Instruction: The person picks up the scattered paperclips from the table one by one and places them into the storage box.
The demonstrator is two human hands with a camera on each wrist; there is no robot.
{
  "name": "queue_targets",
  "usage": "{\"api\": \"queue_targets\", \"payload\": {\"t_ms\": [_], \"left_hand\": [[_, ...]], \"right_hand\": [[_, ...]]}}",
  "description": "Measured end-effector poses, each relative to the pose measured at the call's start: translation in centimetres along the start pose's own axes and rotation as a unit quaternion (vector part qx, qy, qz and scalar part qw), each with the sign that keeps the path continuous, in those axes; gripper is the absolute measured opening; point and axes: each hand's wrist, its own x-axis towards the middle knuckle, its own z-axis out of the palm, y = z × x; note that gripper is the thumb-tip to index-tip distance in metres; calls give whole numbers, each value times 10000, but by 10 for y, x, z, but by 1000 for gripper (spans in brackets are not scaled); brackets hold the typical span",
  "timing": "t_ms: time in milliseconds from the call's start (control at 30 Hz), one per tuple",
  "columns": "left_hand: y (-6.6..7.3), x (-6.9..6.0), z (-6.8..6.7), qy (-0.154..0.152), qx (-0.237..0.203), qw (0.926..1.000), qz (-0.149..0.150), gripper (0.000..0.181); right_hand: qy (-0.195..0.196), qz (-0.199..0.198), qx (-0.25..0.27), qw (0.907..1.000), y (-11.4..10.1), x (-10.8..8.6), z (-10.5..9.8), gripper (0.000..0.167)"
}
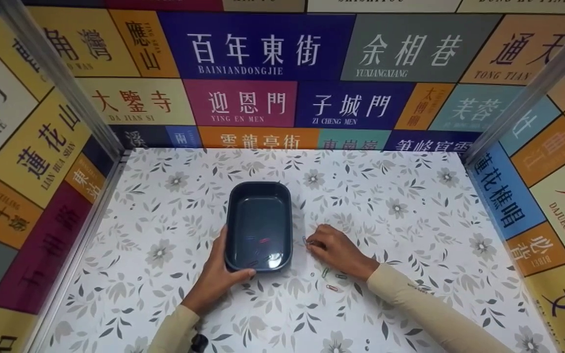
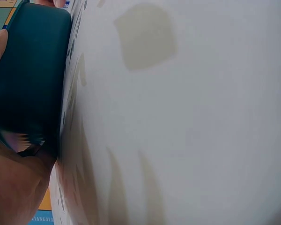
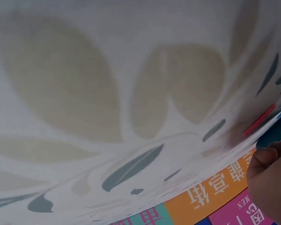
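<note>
A dark blue rectangular dish point(image 1: 259, 230) stands on the table, with a few small paper clips point(image 1: 264, 240) inside near its front end. My left hand point(image 1: 216, 274) grips its near left corner, thumb on the front rim and fingers along the left side. The left wrist view shows the dish's outer wall point(image 2: 30, 70) beside that hand. Just right of the dish, my right hand point(image 1: 339, 249) pinches a small paper clip point(image 1: 304, 240) at its fingertips; its exact colour is hard to tell. A red clip point(image 3: 260, 120) appears near the right hand in the right wrist view.
Closer to me than the right hand lie a green paper clip point(image 1: 325, 272), a dark green one point(image 1: 341, 276) and a red one point(image 1: 331, 288). A leaf-patterned white cloth point(image 1: 400, 206) covers the table. Panels with printed signs point(image 1: 248, 103) wall in the back and sides. A small black object point(image 1: 199, 342) shows by the left sleeve.
</note>
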Motion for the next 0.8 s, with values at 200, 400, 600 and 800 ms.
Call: {"api": "queue_targets", "payload": {"t_ms": [200, 400, 600, 800], "left_hand": [[-1, 0, 2, 16, -108, 9999, 126, 137], [-1, 1, 2, 41, -58, 9993, 354, 134], [-2, 1, 2, 61, 46, 9996, 259, 136], [-2, 2, 1, 20, 87, 9997, 245, 138]], "right_hand": [[-43, 392, -45, 9992, -3, 1, 1, 8], [165, 561, -355, 9977, -3, 2, 6, 8], [317, 567, -622, 9959, -4, 1, 11, 11], [386, 368, -750, 9958, -3, -1, 15, 11]]}}
